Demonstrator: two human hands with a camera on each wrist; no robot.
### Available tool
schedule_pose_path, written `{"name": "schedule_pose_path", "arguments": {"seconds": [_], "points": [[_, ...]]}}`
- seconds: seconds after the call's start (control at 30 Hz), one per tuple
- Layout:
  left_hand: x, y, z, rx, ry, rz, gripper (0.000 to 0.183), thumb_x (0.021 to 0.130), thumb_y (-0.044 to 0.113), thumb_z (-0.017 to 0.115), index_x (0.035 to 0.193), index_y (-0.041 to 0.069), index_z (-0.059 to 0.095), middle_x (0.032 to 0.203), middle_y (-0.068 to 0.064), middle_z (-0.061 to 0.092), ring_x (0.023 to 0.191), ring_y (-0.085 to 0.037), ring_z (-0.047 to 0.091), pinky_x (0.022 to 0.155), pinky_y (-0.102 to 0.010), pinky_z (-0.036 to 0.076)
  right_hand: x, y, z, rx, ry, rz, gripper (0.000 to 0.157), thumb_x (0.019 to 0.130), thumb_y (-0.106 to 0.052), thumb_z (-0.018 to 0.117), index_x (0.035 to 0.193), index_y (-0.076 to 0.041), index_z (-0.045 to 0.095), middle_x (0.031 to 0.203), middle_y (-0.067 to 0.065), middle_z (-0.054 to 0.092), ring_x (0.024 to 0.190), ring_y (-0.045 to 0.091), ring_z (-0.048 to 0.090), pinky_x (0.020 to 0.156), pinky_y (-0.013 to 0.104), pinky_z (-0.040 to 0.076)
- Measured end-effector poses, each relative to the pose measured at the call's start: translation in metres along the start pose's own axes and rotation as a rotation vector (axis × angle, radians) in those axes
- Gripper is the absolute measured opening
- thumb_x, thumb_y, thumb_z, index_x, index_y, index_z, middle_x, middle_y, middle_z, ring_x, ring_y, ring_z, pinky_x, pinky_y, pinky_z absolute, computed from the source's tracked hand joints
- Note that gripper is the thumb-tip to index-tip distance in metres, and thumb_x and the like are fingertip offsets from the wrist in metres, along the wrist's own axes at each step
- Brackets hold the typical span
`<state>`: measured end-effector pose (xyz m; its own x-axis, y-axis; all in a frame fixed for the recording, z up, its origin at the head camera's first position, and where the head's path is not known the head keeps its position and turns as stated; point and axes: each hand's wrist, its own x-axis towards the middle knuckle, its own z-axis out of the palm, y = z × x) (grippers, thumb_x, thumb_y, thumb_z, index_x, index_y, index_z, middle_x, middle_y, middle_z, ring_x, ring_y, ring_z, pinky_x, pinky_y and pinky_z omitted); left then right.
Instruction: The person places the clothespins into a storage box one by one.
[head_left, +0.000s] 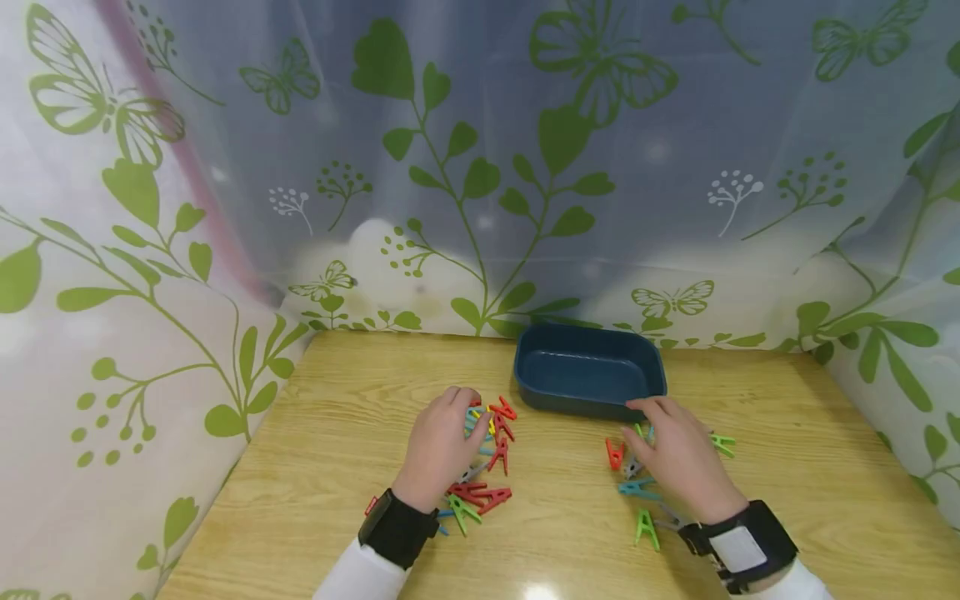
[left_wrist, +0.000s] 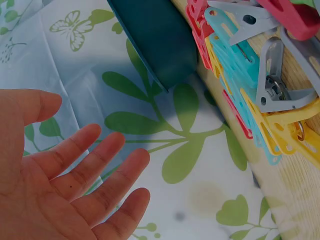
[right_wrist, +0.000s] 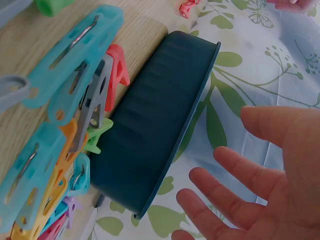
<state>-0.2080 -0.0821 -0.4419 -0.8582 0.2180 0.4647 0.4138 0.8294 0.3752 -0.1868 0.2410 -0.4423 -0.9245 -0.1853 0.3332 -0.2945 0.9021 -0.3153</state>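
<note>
My left hand [head_left: 441, 450] hovers over the left group of plastic clothespins, its fingers spread and relaxed with nothing in them. In that group lie red clothespins [head_left: 499, 455], a green clothespin [head_left: 462, 512], and grey, light blue and yellow ones, partly covered by the hand. Over on the right, my right hand [head_left: 684, 457] is held above a second group, its fingers also loose and holding nothing. A red clothespin [head_left: 615, 454], a teal clothespin [head_left: 638, 489] and a green clothespin [head_left: 647, 529] show beside it. Both wrist views show bare palms with parted fingers.
A dark blue rectangular bin [head_left: 588, 373] stands at the back of the wooden table [head_left: 360, 375], between and beyond the two groups. Its inside shows no clothespins. A curtain [head_left: 480, 167] printed with green leaves and butterflies hangs behind the table and along both sides.
</note>
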Motion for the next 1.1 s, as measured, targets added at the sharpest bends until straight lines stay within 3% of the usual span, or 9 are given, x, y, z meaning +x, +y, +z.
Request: {"name": "schedule_pose_path", "arguments": {"seconds": [0.23,0.63,0.8,1.1], "points": [[0.004,0.004,-0.001,-0.039,-0.023,-0.031,0.027,0.096,0.025,0.074,0.116,0.007,0.069,0.107,-0.007,0.07,0.093,-0.024,0.069,0.079,-0.038,0.056,0.014,-0.009,0.006,-0.029,-0.002,-0.044,0.039,0.095,-0.025,0.074,0.127,-0.003,0.067,0.115,0.018,0.065,0.101,0.037,0.065,0.086,0.053,0.053],[0.005,0.014,0.001,-0.074,-0.016,-0.032,0.026,0.098,0.026,0.071,0.116,0.007,0.069,0.107,-0.009,0.07,0.095,-0.025,0.069,0.081,-0.041,0.056,0.047,-0.015,0.027,-0.117,-0.017,-0.116,0.039,0.093,-0.025,0.078,0.125,-0.005,0.068,0.116,0.016,0.064,0.101,0.036,0.063,0.083,0.051,0.055],[0.005,0.015,0.003,-0.08,-0.026,-0.048,0.028,0.098,0.027,0.071,0.117,0.006,0.069,0.111,-0.011,0.071,0.099,-0.028,0.07,0.086,-0.043,0.057,0.055,-0.011,0.038,-0.138,-0.007,-0.149,0.04,0.09,-0.02,0.081,0.124,-0.004,0.068,0.115,0.017,0.065,0.099,0.037,0.064,0.081,0.052,0.056],[0.001,0.015,0.006,-0.116,-0.039,-0.066,0.027,0.098,0.025,0.072,0.118,0.007,0.069,0.117,-0.011,0.069,0.104,-0.029,0.07,0.09,-0.046,0.055,0.064,-0.009,0.051,-0.127,-0.018,-0.191,0.026,0.088,-0.008,0.081,0.112,-0.004,0.073,0.103,0.013,0.068,0.089,0.034,0.067,0.072,0.046,0.058]]}}
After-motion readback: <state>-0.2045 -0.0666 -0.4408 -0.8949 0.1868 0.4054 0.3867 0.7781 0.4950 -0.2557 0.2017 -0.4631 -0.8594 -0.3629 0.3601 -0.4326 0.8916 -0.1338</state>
